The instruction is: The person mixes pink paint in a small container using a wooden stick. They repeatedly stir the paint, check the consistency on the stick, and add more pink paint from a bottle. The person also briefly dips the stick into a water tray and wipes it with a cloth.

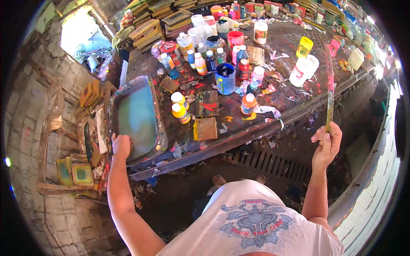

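My left hand [122,146] is closed on the near left rim of a dark, paint-smeared rectangular tray [161,128] with rounded corners and a cloudy blue-green surface. Whether that surface is liquid or mesh, I cannot tell. The tray rests at the table's left end. Held upright in my right hand [328,143] is a long, thin, ruler-like strip [330,85], stained pink and yellowish, gripped by its lower end. It rises past the table's front edge. Two yellow bottles with white caps [181,113] stand right of the tray, beside a small brown block [205,128].
Paint bottles and an open blue paint tub [225,79] crowd the stained table [171,163]. White containers [300,71] and a yellow cup [304,47] stand farther right. Wooden frames [146,33] are stacked behind; more frames [83,174] lean at left. A floor grate [273,165] lies below.
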{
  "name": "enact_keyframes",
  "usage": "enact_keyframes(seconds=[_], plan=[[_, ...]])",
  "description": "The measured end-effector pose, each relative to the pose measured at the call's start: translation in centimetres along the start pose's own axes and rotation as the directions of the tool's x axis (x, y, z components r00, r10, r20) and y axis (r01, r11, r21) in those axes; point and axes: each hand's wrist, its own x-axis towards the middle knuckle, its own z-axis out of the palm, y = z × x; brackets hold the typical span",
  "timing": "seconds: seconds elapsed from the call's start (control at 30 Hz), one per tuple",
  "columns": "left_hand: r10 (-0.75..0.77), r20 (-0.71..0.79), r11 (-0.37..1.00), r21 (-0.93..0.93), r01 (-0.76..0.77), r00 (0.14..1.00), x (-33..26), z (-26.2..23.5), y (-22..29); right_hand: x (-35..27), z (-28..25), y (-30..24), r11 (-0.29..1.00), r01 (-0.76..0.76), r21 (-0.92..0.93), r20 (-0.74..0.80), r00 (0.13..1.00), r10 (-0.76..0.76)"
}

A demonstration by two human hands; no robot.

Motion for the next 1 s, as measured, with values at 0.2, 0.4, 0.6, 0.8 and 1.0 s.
enact_keyframes(seconds=[0.2, 0.4, 0.6, 0.8, 1.0], plan=[[-0.041, 0.001, 0.982, -0.184, 0.041, 0.999, 0.8, -1.6, 2.0, -0.1, -6.5, 0.5, 0.994, -0.046, -0.101, -0.134, 0.991, 0.032], [-0.263, 0.146, 0.926, -0.239, 0.292, 0.954, -0.5, -1.8, 4.1, -0.1, -12.1, 1.9, 0.989, -0.127, -0.079, -0.254, 0.962, 0.103], [-0.251, 0.088, 0.939, -0.219, 0.264, 0.964, -0.4, -4.0, 6.7, 1.4, -13.7, 2.6, 0.990, -0.100, -0.101, -0.255, 0.964, 0.072], [-0.162, 0.161, 0.924, -0.323, 0.207, 0.974, 1.7, -2.7, 7.4, 1.8, -10.7, 2.8, 0.990, -0.088, -0.112, -0.197, 0.978, 0.065], [-0.063, 0.282, 0.969, -0.214, 0.127, 0.957, 4.8, 1.3, 1.9, 0.6, -3.7, 2.7, 0.995, -0.073, -0.066, -0.163, 0.985, 0.062]])
